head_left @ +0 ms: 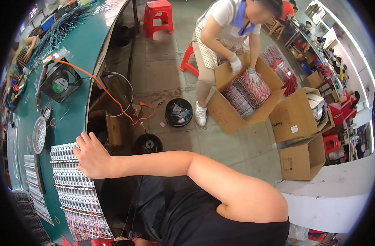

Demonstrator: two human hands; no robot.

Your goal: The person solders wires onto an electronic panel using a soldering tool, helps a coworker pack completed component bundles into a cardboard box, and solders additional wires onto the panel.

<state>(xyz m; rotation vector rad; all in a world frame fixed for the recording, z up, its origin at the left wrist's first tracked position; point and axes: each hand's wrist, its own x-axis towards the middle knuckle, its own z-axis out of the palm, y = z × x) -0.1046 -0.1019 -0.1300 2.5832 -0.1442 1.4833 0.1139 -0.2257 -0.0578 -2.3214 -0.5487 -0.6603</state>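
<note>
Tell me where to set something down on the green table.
Bare green table shows between the black fan, metal dish and right hand, and between the orange cable and wire bundle. Beside that hand, white parts in rows crowd the surface.

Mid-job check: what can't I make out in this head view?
All in the head view:
Left hand: mostly cut off by the lower edge; its grip is unclear.
Red object: cut off by the same edge; kind unclear.
Right hand: its back hides the palm, so whether it pinches or just rests on the white parts is unclear.
Metal dish: contents too small to identify.
Open carton: bundled wires hide its bottom.
</note>
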